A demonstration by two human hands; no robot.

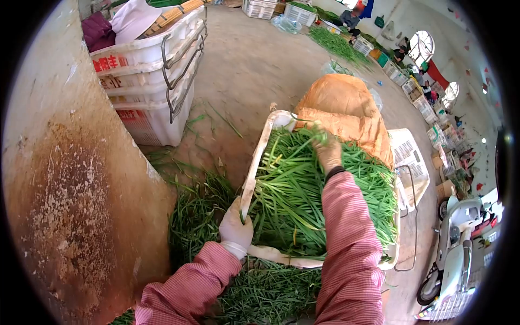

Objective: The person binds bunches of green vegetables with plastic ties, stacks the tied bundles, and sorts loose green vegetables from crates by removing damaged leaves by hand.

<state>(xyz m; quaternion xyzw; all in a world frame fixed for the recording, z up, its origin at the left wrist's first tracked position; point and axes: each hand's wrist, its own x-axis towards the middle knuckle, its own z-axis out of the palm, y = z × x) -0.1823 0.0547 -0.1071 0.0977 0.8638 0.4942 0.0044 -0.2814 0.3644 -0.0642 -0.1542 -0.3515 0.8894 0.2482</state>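
Greens are laid mostly crosswise in white crate ahead, its left rim clasped by left hand, far part reached by right hand, whose blurred grip cannot be told.

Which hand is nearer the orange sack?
Right. The right hand is over the greens, beside the orange sack; the left hand is farther, at the crate's left rim.

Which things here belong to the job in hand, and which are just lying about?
In the job:
- left hand, gripping the crate
- right hand, over the greens

Lying about, it seems:
- stacked crates
- pale hat
- scooter
- orange sack, though it touches the crate
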